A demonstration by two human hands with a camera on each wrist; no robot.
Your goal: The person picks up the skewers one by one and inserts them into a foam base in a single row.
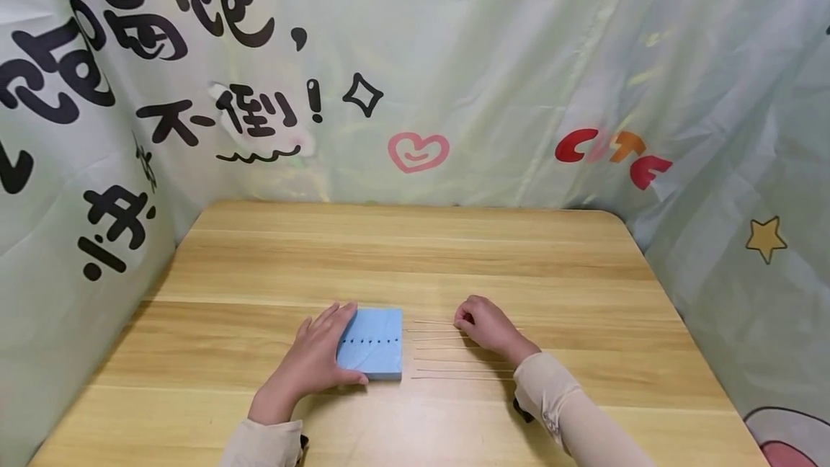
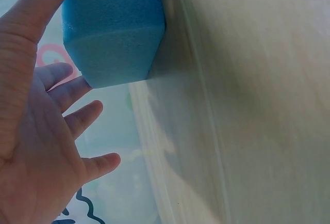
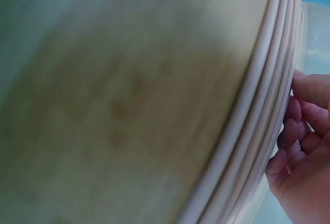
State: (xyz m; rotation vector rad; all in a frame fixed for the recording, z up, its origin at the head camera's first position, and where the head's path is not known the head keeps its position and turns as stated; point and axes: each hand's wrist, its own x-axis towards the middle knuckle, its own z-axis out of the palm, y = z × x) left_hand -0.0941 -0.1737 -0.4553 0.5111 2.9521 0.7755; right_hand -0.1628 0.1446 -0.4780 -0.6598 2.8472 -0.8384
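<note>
While about seven thin, wood-coloured straight sticks lie on the wood-grain desk, long axes running left-right towards the one blue, square, foam-like block, the right hand is nearer them, its grip curled at the farthest stick; whether it pinches that stick, I cannot tell. Left of the sticks, the left hand holds the block between thumb and fingers; roughly seven dark dots cross its top.
</note>
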